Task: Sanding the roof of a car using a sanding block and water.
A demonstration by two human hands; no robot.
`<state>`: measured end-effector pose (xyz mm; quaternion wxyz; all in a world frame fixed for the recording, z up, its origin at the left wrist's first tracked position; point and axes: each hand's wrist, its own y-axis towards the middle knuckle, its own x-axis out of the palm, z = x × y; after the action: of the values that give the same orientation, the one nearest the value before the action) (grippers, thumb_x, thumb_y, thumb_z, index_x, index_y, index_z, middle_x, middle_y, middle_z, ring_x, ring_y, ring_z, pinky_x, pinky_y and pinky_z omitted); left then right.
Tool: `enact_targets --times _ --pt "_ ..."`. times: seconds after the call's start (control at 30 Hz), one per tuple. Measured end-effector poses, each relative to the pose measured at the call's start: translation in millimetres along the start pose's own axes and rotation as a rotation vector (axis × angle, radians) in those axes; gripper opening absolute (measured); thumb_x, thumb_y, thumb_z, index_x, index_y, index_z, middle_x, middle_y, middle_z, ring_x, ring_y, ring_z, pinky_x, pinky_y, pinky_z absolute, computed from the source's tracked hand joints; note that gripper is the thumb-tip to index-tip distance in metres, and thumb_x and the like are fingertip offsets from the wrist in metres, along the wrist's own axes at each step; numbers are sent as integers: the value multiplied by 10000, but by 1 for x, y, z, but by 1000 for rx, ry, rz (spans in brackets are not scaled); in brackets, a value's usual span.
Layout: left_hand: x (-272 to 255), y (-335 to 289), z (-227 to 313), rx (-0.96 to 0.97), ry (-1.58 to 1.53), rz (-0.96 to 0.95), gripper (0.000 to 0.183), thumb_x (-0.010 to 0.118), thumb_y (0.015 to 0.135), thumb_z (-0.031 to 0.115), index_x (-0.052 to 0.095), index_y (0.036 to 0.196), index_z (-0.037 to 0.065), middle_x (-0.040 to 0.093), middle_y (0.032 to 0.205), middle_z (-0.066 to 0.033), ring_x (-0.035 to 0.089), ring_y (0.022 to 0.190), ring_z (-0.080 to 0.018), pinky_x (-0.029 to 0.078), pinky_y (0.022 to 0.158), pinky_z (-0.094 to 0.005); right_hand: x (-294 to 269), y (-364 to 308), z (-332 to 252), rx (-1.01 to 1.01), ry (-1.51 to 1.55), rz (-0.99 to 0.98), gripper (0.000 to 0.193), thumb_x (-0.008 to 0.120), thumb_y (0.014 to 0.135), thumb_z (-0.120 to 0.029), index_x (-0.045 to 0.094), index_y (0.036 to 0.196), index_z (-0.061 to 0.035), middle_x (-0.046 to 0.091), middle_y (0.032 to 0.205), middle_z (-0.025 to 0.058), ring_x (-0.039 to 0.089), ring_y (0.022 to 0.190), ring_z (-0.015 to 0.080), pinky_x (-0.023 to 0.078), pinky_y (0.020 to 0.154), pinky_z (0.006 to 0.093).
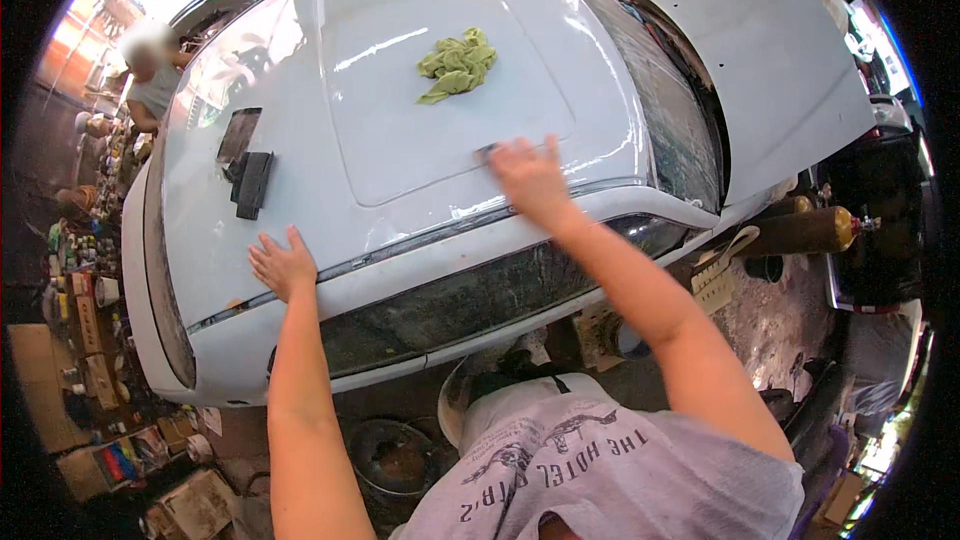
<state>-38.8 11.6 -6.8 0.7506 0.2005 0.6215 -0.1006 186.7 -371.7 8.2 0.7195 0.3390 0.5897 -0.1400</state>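
Note:
A pale grey-white car roof (400, 160) with a shallow raised panel fills the middle of the view. My left hand (284, 265) lies flat on the roof near its side edge, fingers spread, holding nothing. Farther right, my right hand (530, 180), smeared by motion, presses on the roof. A small dark piece of what looks like sandpaper (487, 152) shows at its fingertips, mostly hidden under them. Beyond that hand lies a crumpled yellow-green cloth (458, 65). Beyond my left hand are a black sanding block (253, 185) and a dark sheet (239, 133) that looks like sandpaper.
The car's hood (760, 60) stands raised at the right, past the dusty windshield (665, 90). A brown gas cylinder (810, 230) lies near the front. Cluttered tools and boxes (95, 340) line the left side. Another person (150, 85) is at the far left.

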Motion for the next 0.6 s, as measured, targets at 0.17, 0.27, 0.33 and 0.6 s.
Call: enact_targets --times 0.17,0.27,0.33,0.6 --pt "4 2 -2 -22 34 -7 793 434 991 621 380 1536 47 303 1603 -275 231 1518 -400 167 1242 -505 7 8 26 348 -132 30 341 530 930 -161 634 1230 -37 656 1250 115 595 1208 290 336 1066 705" --pt "5 2 -1 -2 56 -9 796 430 991 627 374 1538 52 299 1605 -275 226 1519 -399 167 1242 -505 23 39 -77 262 48 44 324 539 911 -155 640 1173 6 646 1231 178 601 1199 309 389 1046 642" --pt "3 0 -1 8 62 -5 797 428 991 630 372 1539 54 296 1606 -274 225 1520 -400 166 1242 -504 22 50 -131 -12 189 115 313 552 902 -160 645 1166 -23 656 1202 159 612 1182 306 385 1073 612" --pt "-2 0 1 4 42 -28 814 427 995 624 361 1544 27 293 1602 -287 220 1520 -403 149 1246 -505 12 -16 55 181 -134 68 339 521 988 -231 642 1264 -75 672 1225 105 614 1171 302 390 1060 644"
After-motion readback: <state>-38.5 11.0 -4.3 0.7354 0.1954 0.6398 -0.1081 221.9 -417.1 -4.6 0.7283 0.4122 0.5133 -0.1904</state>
